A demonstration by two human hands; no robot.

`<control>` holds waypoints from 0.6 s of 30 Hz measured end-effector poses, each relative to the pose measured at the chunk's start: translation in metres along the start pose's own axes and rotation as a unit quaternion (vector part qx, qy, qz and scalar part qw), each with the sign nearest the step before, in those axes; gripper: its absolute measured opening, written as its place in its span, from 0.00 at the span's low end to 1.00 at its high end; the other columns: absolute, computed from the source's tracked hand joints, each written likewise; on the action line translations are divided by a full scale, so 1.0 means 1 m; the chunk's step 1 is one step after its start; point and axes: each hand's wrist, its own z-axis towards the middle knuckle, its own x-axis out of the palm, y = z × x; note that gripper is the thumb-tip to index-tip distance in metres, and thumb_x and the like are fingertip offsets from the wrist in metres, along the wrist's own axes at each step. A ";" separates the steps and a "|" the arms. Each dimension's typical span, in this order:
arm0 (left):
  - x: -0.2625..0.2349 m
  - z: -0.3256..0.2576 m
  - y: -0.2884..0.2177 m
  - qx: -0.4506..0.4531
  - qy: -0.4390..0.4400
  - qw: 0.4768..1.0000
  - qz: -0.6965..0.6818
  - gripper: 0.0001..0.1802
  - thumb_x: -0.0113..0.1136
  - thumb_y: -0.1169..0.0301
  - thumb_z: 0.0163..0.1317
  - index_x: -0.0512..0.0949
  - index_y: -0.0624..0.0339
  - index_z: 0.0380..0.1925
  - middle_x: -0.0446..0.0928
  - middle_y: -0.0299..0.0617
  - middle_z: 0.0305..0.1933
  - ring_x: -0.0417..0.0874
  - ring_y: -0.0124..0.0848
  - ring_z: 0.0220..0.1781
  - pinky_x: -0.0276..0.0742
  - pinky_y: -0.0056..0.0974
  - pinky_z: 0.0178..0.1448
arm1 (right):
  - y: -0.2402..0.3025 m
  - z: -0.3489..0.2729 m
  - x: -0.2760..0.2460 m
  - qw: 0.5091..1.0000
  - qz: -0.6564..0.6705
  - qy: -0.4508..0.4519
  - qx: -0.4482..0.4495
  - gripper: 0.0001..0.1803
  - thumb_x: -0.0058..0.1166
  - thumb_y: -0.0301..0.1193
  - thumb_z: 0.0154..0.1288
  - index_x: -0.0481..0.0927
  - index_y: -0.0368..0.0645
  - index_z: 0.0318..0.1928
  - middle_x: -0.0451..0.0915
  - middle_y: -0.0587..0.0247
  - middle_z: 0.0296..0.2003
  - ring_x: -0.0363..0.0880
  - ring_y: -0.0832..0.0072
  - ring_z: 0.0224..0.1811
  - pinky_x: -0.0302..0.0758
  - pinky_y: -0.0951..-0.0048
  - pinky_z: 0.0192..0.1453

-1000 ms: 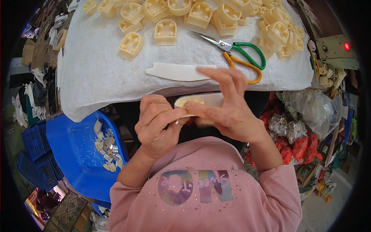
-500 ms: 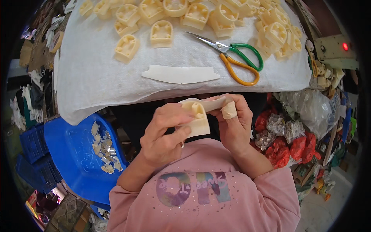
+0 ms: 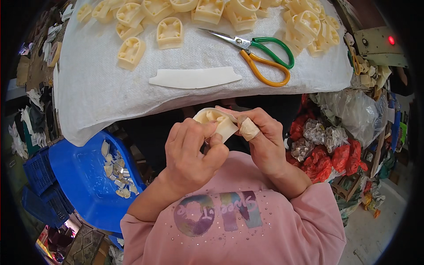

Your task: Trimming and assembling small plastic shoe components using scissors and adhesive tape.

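In my left hand (image 3: 191,148) is a cream, D-shaped plastic shoe heel (image 3: 226,128) with a hollowed top; the fingers are closed on it. A thin white strip (image 3: 225,115) lies around the heel's curved far side. My right hand (image 3: 267,140) pinches the strip against the heel's right side. Tan tape wraps the right thumb. Beyond my hands, another white strip (image 3: 194,78) rests flat on the cloth-covered table (image 3: 101,88). Scissors (image 3: 243,46) with one green and one orange handle lie partly open to its right.
Several cream heels (image 3: 170,33) cover the table's far side. At my left stands a blue basin (image 3: 84,172) holding small scraps. Red plastic bags (image 3: 327,163) and clear plastic (image 3: 353,117) are heaped on the right. A machine with a red light (image 3: 375,42) stands at far right.
My right hand has brought the white strip closer around the heel. The heel has turned and tilted in my left hand. The table has shifted slightly left and up in view.
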 end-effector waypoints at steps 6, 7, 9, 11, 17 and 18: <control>0.000 0.005 -0.002 -0.011 0.018 0.999 0.033 0.09 0.59 0.82 0.40 0.69 0.59 0.19 0.70 0.42 0.30 0.68 0.33 0.25 0.58 0.36 0.25 | 0.013 0.006 0.003 0.991 -0.129 0.016 -0.009 0.16 0.41 0.32 0.71 0.75 0.35 0.51 0.82 0.58 0.37 0.80 0.78 0.34 0.76 0.77 0.37; -0.001 0.007 -0.002 -0.008 0.022 0.999 0.045 0.09 0.58 0.82 0.40 0.69 0.59 0.19 0.70 0.43 0.30 0.68 0.33 0.25 0.58 0.36 0.25 | 0.011 0.007 0.002 0.991 -0.129 0.015 -0.010 0.16 0.41 0.32 0.71 0.75 0.35 0.51 0.82 0.58 0.37 0.80 0.78 0.34 0.76 0.77 0.37; -0.002 0.007 0.001 -0.005 0.026 0.998 0.058 0.08 0.58 0.82 0.40 0.69 0.60 0.19 0.70 0.43 0.30 0.68 0.33 0.25 0.58 0.36 0.25 | 0.004 0.010 0.000 0.983 -0.163 0.046 -0.077 0.18 0.39 0.35 0.71 0.75 0.36 0.52 0.81 0.54 0.35 0.81 0.71 0.33 0.76 0.74 0.38; -0.002 0.004 0.007 -0.024 0.037 0.998 0.055 0.08 0.58 0.82 0.41 0.71 0.62 0.21 0.71 0.44 0.31 0.69 0.35 0.25 0.60 0.36 0.26 | 0.008 0.015 -0.005 0.974 -0.206 0.066 -0.071 0.20 0.37 0.36 0.71 0.75 0.36 0.52 0.80 0.52 0.34 0.82 0.65 0.33 0.76 0.73 0.39; 0.005 -0.011 0.014 -0.096 -0.084 0.968 -0.214 0.12 0.61 0.88 0.39 0.72 0.66 0.26 0.75 0.47 0.35 0.75 0.37 0.31 0.70 0.35 0.31 | 0.003 0.034 -0.028 0.992 0.042 0.111 0.049 0.25 0.55 0.30 0.63 0.68 0.38 0.59 0.79 0.57 0.41 0.78 0.74 0.45 0.78 0.73 0.46; 0.006 -0.010 0.016 -0.063 -0.077 0.968 -0.229 0.14 0.61 0.90 0.39 0.72 0.67 0.26 0.76 0.49 0.36 0.77 0.38 0.34 0.73 0.34 0.33 | 0.003 0.035 -0.027 0.983 0.053 0.153 0.082 0.28 0.58 0.27 0.60 0.66 0.38 0.60 0.79 0.55 0.43 0.77 0.73 0.48 0.77 0.71 0.49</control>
